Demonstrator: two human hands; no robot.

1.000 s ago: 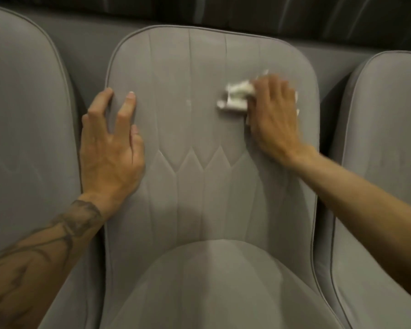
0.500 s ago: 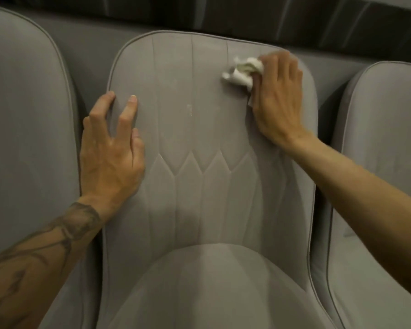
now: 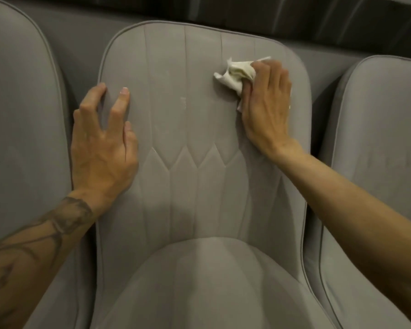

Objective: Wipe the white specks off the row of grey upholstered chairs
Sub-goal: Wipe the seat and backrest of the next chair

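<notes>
Wipe: the white wipe (image 3: 235, 76) is a crumpled wad. It looks soft and very light and will probably tear easily, so it is best kept bunched under the fingers.
Place: it lies on the far right part of the middle chair (image 3: 199, 198) backrest.
Fabric: the upholstery is padded and probably gives under pressure.
Speck: one white speck (image 3: 183, 102) sits left of the wipe, apart from it.
Right grip: the right grip (image 3: 266, 105) is grasping the wipe and presses it on the fabric.
Left grip: the left grip (image 3: 102, 148) is released, its fingers spread on the backrest's left edge.
Change: half a second ago the wipe was at the backrest's top edge and now it is lower. The left grip has not moved.
Neighbours: the left chair (image 3: 22, 138) and the right chair (image 3: 377, 138) stand just beside.
</notes>
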